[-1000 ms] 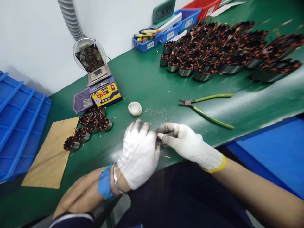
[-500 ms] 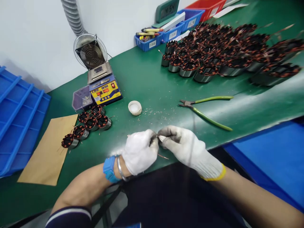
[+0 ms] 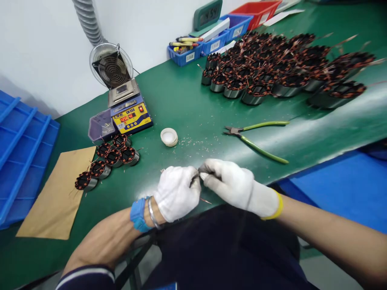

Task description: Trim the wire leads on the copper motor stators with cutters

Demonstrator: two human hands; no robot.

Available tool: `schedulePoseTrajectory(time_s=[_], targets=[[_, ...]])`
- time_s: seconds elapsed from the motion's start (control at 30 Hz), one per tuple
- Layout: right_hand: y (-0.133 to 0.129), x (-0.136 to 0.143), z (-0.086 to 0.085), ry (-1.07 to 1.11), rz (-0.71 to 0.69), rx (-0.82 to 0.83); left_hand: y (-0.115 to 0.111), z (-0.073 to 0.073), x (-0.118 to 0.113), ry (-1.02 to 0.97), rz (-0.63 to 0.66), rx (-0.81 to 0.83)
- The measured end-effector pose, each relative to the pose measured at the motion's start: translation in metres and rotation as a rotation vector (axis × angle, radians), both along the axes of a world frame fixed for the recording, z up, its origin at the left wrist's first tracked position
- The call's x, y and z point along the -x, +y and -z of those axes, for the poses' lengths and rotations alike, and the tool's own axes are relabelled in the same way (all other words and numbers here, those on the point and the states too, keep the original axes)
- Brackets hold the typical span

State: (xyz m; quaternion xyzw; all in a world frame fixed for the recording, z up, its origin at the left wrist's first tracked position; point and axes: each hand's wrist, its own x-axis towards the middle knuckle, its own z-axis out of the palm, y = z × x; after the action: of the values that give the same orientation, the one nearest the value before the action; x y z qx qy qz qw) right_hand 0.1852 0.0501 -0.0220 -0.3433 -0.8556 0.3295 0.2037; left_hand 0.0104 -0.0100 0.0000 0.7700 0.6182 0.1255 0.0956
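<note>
Both hands wear white gloves and meet fingertip to fingertip at the table's near edge. My left hand [image 3: 177,194] is closed around something mostly hidden; thin copper wire ends [image 3: 206,201] stick out beside it. The thumb and forefinger of my right hand [image 3: 231,183] are pinched together against the left fingertips, and what they pinch is too small to make out. Green-handled cutters [image 3: 263,151] lie with handles spread beyond my right hand. A small white dish [image 3: 169,137] stands beyond my left hand, with tiny clippings scattered beside it.
Several wound copper stators [image 3: 256,90] crowd the back right; a smaller group [image 3: 113,157] sits at left by brown paper [image 3: 57,193]. Behind it are a solder pot [image 3: 131,117] and fan [image 3: 112,70]. Blue bins [image 3: 185,57] and a red bin [image 3: 256,11] line the back.
The view has shifted slightly, so the table items appear a little further left. My right forearm and wrist sit slightly higher in view; the fingertips still meet.
</note>
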Motion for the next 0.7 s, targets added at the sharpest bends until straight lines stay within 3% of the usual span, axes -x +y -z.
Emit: schedulePoseTrajectory(time_s=[0.07,0.1,0.13,0.17,0.27,0.33,0.37,0.5,0.57,0.63,0.7], targets=[[-0.002,0.003,-0.002,0.005,0.021,0.426,0.0,-0.001,0.0,0.008,0.012,0.013],[-0.003,0.002,-0.002,-0.009,0.02,0.489,0.0,-0.001,0.0,0.014,0.011,0.022],[-0.002,-0.001,-0.002,-0.025,0.024,0.424,0.0,-0.001,0.0,0.019,0.013,0.023],[0.0,-0.005,-0.002,-0.044,0.022,0.25,0.0,-0.001,0.0,0.023,0.02,0.018],[0.009,-0.018,-0.001,-0.085,-0.134,-0.456,0.002,0.0,0.0,0.032,0.039,-0.002],[0.014,-0.02,-0.002,-0.108,-0.291,-0.632,0.002,0.0,0.001,0.039,0.042,-0.004],[0.015,-0.018,-0.002,-0.115,-0.297,-0.567,0.002,0.0,0.001,0.044,0.037,-0.001],[0.005,-0.003,-0.003,-0.088,-0.105,0.083,0.002,-0.001,0.0,0.052,0.045,0.009],[0.0,-0.001,-0.003,-0.106,-0.076,0.281,0.001,-0.001,0.0,0.053,0.051,0.024],[0.0,-0.005,-0.002,-0.132,-0.05,0.192,0.0,0.0,0.0,0.052,0.065,0.022],[0.005,-0.013,-0.003,-0.14,-0.106,-0.167,0.0,0.002,0.001,0.045,0.08,-0.001]])
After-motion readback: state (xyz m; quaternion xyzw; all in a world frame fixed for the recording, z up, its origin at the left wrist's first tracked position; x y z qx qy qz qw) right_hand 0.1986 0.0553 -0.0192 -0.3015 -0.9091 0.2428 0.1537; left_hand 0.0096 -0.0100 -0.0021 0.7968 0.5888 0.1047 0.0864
